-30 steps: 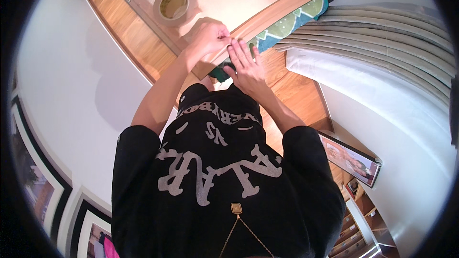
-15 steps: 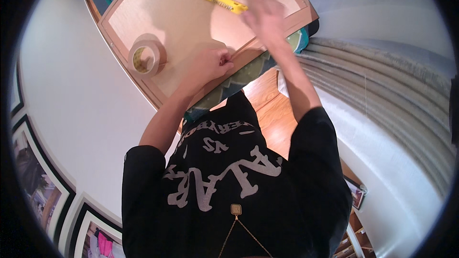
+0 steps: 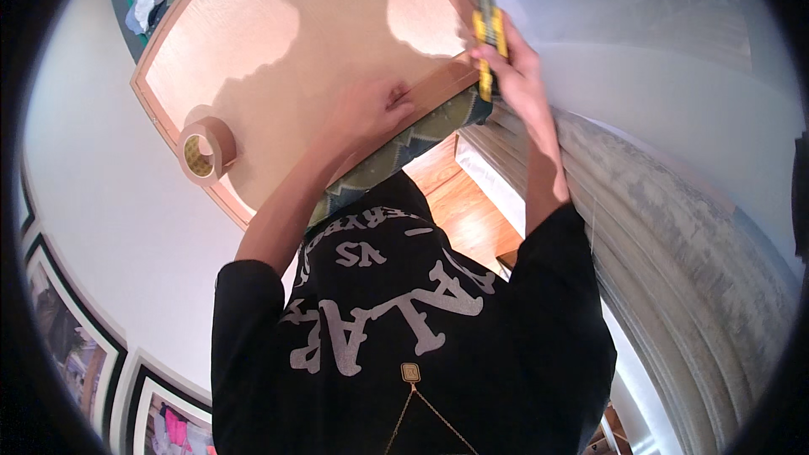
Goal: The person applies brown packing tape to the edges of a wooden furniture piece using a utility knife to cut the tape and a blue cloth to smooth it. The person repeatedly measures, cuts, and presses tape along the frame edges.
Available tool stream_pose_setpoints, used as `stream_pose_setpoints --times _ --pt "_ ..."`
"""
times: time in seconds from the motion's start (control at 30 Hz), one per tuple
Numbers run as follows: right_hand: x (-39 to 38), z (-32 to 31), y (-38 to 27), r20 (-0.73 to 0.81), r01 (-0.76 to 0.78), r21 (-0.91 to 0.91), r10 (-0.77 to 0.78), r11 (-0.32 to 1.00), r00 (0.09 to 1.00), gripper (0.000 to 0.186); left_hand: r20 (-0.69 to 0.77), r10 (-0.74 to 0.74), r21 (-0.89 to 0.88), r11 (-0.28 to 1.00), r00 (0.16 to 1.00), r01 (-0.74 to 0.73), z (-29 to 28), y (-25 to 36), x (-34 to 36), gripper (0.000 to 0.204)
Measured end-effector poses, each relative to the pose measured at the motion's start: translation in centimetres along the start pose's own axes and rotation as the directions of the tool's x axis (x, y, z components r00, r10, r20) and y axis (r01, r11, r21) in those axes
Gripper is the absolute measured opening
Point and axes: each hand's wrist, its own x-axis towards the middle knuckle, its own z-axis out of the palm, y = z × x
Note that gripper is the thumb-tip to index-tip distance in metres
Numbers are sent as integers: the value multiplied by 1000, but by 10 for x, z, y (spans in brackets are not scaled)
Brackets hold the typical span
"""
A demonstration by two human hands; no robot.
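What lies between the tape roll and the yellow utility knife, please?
In the head view, the left hand and part of the framed panel lie between them.

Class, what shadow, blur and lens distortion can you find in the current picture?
Head view: a broad dark shadow falls across the panel; head view: the yellow cutter in the right hand looks smeared; head view: framed pictures at left bend near the black fisheye rim.
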Motion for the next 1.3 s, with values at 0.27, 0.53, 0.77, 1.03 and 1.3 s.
stream_pose_setpoints --times 0.27,0.53,0.77,1.03,1.3 --pt "-41 -68 26 -127 36 -802 -228 597 965 37 -113 61 -1 998 992 -62 21 27 73 21" --pt "-45 -62 36 -70 78 -836 -247 543 966 36 -97 20 -71 997 995 -27 15 25 74 21" --pt "-44 -60 35 -37 105 -850 -256 517 966 34 -107 53 -34 998 993 -57 15 22 77 23" --pt "-42 -55 35 -17 153 -851 -319 502 948 33 -115 38 -50 998 993 -44 15 21 76 24" --pt "-44 -53 31 -34 122 -862 -296 493 955 32 -107 36 -85 995 994 -46 14 22 77 26"
